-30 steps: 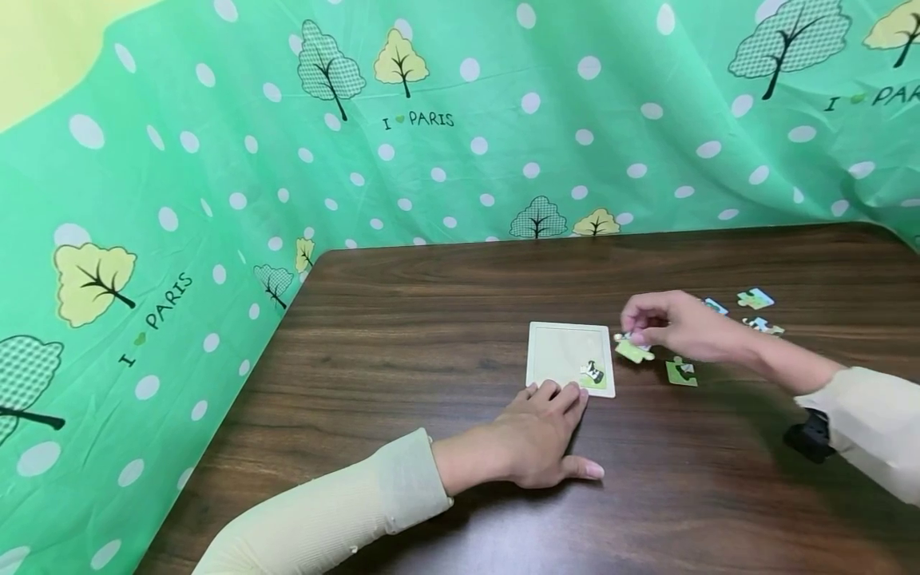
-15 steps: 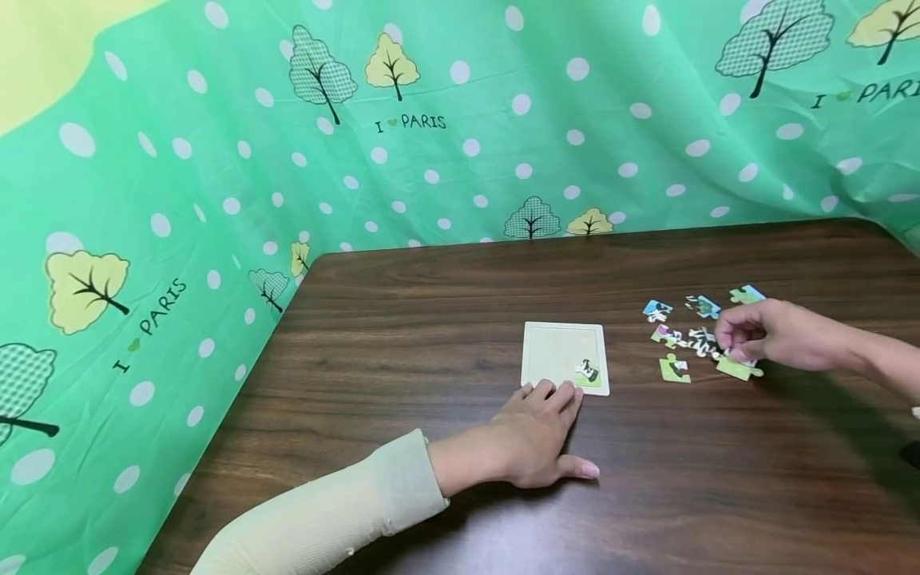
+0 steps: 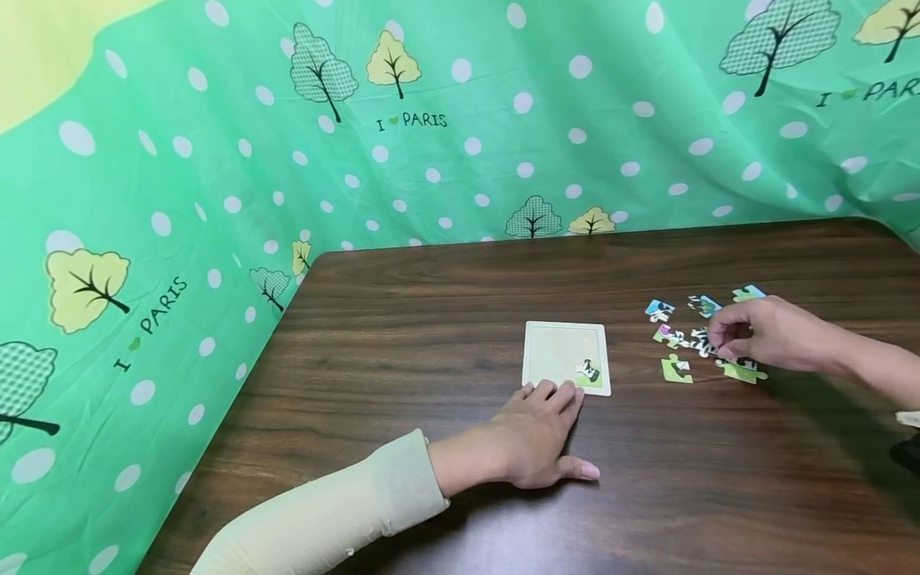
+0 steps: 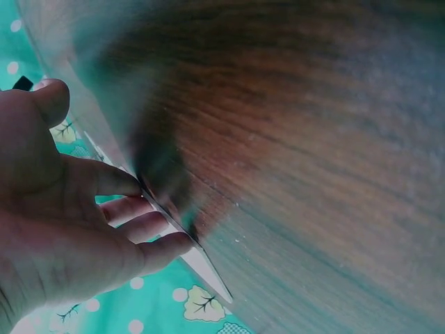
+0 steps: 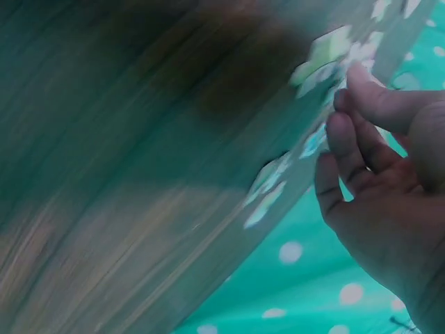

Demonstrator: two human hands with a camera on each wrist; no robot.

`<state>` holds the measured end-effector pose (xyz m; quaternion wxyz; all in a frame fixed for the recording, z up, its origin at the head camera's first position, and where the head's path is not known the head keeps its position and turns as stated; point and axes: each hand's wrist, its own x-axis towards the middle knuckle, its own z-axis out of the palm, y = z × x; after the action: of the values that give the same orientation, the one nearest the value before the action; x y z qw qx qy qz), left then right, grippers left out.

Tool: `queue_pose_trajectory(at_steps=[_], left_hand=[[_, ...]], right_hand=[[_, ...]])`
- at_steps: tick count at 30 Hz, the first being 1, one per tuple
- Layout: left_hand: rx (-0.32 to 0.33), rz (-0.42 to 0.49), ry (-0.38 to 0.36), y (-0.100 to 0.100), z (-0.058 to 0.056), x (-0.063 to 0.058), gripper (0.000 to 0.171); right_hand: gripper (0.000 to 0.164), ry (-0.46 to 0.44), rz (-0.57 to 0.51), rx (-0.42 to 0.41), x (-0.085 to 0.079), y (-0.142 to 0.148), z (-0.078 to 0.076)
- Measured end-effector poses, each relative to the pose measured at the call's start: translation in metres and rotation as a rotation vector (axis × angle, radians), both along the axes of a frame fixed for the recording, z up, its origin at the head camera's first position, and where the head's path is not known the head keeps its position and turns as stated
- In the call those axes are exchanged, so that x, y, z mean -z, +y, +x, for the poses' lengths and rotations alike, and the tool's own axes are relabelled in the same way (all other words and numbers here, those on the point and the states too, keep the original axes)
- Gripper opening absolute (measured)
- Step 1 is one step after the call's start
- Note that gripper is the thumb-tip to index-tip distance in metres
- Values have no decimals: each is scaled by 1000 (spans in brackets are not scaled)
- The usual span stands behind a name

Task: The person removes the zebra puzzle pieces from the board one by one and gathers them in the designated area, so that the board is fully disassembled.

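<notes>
My left hand (image 3: 535,443) lies with fingers stretched forward, their tips on the near edge of a cream square puzzle tray (image 3: 553,347). One jigsaw piece (image 3: 589,374), green with black and white, sits in the tray's near right corner. To the right, my right hand (image 3: 779,335) bends its thumb and forefinger together at a black-and-white jigsaw piece (image 3: 700,342); I cannot tell whether they pinch it. A green jigsaw piece (image 3: 743,370) lies just below these fingertips. In the left wrist view, the tray (image 4: 208,271) shows edge-on under the fingers.
Several more jigsaw pieces surround the right hand: a green one (image 3: 676,369), a pink-and-green one (image 3: 668,335), and blue ones (image 3: 659,310) farther back. All lie on a dark wooden table (image 3: 402,335). A green dotted curtain (image 3: 431,176) hangs behind its far edge.
My right hand has carried the green piece from beside the tray rightward, let it go among the others, then shifted slightly left to the black-and-white piece. The left hand stays on the tray.
</notes>
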<state>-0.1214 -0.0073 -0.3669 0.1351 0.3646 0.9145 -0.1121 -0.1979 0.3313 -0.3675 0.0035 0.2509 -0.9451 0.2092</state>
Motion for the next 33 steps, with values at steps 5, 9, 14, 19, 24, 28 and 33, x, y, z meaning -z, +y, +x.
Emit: queue_pose_trajectory(at_steps=[5, 9, 14, 19, 24, 28, 33], left_hand=[[1, -9, 7, 1, 0, 0, 96], [12, -11, 11, 2, 0, 0, 96], [11, -20, 11, 3, -1, 0, 96], [5, -30, 14, 3, -1, 0, 96], [10, -29, 18, 3, -1, 0, 97], [14, -23, 27, 3, -1, 1, 97], [13, -27, 30, 2, -1, 2, 97]], right_hand=[[25, 152, -68, -78, 1, -48, 4], [32, 144, -76, -160, 4, -91, 11], [44, 117, -31, -180, 6, -121, 16], [39, 117, -35, -172, 8, -128, 17], [37, 24, -81, -125, 8, -132, 16], [39, 0, -86, -114, 9, -135, 17], [34, 56, -82, -168, 8, -136, 19]])
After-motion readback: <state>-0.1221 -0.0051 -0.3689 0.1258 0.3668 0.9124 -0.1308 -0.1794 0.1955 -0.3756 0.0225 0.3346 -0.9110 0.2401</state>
